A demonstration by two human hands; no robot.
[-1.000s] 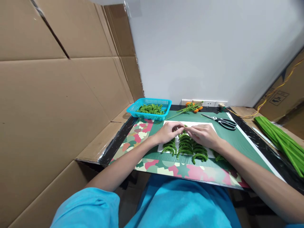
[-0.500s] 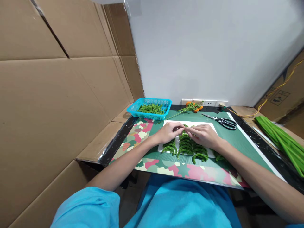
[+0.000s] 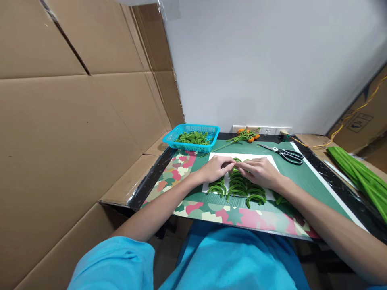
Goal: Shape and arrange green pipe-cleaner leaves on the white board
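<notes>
My left hand (image 3: 215, 168) and my right hand (image 3: 261, 171) meet fingertip to fingertip above a white sheet (image 3: 217, 154). Both are closed in a pinch at a short green pipe cleaner (image 3: 237, 160), mostly hidden by the fingers. Below them, curved green pipe cleaner pieces (image 3: 237, 186) lie in overlapping columns on the sheet, some reaching past its near edge. Another column (image 3: 256, 195) runs under my right hand, and a few pieces (image 3: 216, 188) lie below my left hand. My right forearm partly covers more pieces (image 3: 279, 198).
A blue basket (image 3: 169, 139) holds more green pieces at the back left. Orange flowers on green stems (image 3: 249, 136) and black-handled scissors (image 3: 288, 156) lie behind the sheet. Long green pipe cleaners (image 3: 356, 177) lie at the right. Cardboard (image 3: 75, 133) walls the left side.
My hands stay pinched together in nearly the same place. The whole view has shifted very slightly; nothing on the table has visibly moved.
</notes>
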